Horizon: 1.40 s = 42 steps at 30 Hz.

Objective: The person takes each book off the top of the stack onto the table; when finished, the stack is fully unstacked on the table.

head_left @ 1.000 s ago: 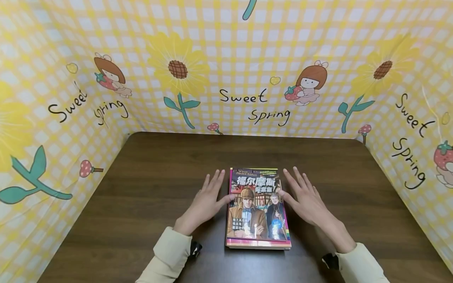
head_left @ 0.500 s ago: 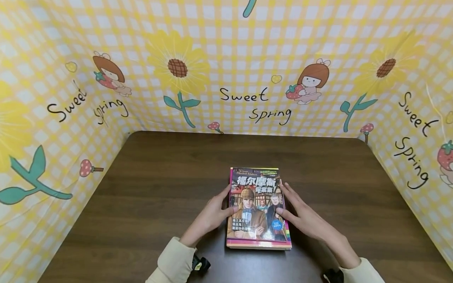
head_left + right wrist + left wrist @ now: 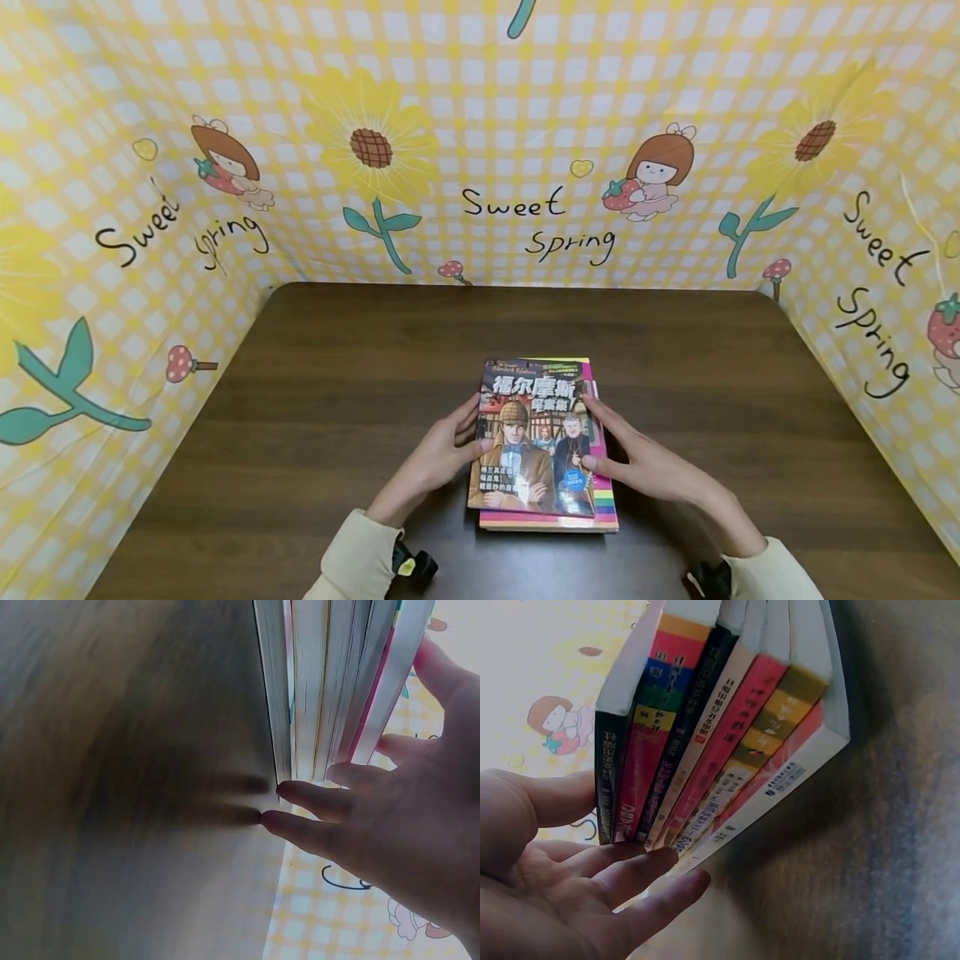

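A glossy paperback [image 3: 525,450], its cover showing a figure in a checked hat, lies on top of a book stack [image 3: 547,522] on the dark table. It sits skewed left of the pink-edged book beneath. My left hand [image 3: 431,458] holds its left side, thumb on the cover. My right hand [image 3: 648,467] holds the opposite side, thumb over the cover's edge. In the left wrist view, fingers curl along several colourful spines [image 3: 727,727] below the paperback's black spine [image 3: 611,776]. In the right wrist view, fingertips lie along the page edges [image 3: 311,690].
Dark wood-grain table [image 3: 337,350] surrounds the stack. A yellow-checked cloth [image 3: 517,133] with sunflowers and cartoon figures rises along its back and both sides. A black wrist strap [image 3: 414,567] shows at the left cuff, another strap [image 3: 708,577] at the right.
Both hands came in from beside the stack and took the top paperback by its sides. The paperback has since shifted left and tilted, baring more of the pink-edged book below.
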Motion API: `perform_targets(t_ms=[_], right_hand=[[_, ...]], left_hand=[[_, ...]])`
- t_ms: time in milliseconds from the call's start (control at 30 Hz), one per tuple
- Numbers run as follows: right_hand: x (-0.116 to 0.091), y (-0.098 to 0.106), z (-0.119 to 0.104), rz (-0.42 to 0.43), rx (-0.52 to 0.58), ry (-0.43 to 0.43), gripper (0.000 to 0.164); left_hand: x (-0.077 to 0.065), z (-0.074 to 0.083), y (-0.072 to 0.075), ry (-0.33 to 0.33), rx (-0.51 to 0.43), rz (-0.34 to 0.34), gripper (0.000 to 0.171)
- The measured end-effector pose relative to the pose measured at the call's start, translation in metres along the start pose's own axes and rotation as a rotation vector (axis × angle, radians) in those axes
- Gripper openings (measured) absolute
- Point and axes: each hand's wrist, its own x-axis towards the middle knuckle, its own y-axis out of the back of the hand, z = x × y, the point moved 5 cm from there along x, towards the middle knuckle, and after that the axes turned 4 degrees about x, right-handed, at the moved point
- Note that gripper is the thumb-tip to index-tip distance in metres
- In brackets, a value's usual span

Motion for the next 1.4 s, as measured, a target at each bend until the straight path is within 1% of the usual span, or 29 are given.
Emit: perform_targets(t_ms=[100, 200, 333, 467, 533, 667, 733, 900, 1000, 1100, 1233, 1333, 1400], right_hand=[[0.001, 0.0, -0.001, -0.006, 0.011, 0.003, 0.087], [0.001, 0.001, -0.002, -0.006, 0.01, 0.012, 0.087], [0.0, 0.002, -0.003, -0.017, 0.01, 0.028, 0.087], [-0.001, 0.002, -0.003, -0.028, 0.021, 0.025, 0.087], [0.0, 0.003, -0.003, -0.028, 0.036, 0.019, 0.088], [0.001, 0.002, -0.004, -0.023, 0.051, 0.02, 0.089], [0.001, 0.002, -0.004, -0.023, 0.05, 0.023, 0.089], [0.0, 0.002, -0.001, -0.037, 0.043, 0.015, 0.091], [0.001, 0.002, 0.0, -0.066, 0.056, 0.002, 0.093], [0.002, 0.003, 0.002, -0.092, 0.067, -0.019, 0.096], [0.001, 0.004, 0.003, -0.1, 0.071, -0.024, 0.097], [0.001, 0.004, 0.002, -0.083, 0.062, -0.008, 0.096], [0.0, 0.005, 0.0, -0.053, 0.047, 0.018, 0.095]], left_hand=[[-0.001, -0.002, 0.002, 0.013, -0.033, 0.011, 0.072], [-0.001, -0.001, 0.004, 0.022, -0.041, 0.025, 0.071], [-0.001, -0.002, 0.005, 0.059, -0.044, 0.051, 0.07], [-0.003, -0.002, 0.007, 0.09, -0.075, 0.073, 0.069], [-0.004, -0.002, 0.009, 0.11, -0.103, 0.082, 0.069], [-0.008, -0.004, 0.015, 0.173, -0.162, 0.092, 0.069], [-0.011, -0.005, 0.018, 0.19, -0.205, 0.087, 0.069], [-0.018, -0.006, 0.022, 0.181, -0.318, 0.043, 0.071], [-0.02, -0.006, 0.024, 0.167, -0.351, 0.034, 0.072], [-0.02, -0.006, 0.027, 0.161, -0.359, 0.052, 0.071], [-0.019, -0.007, 0.032, 0.176, -0.381, 0.099, 0.069], [-0.018, -0.007, 0.039, 0.182, -0.395, 0.133, 0.068], [-0.017, -0.007, 0.043, 0.185, -0.399, 0.145, 0.068]])
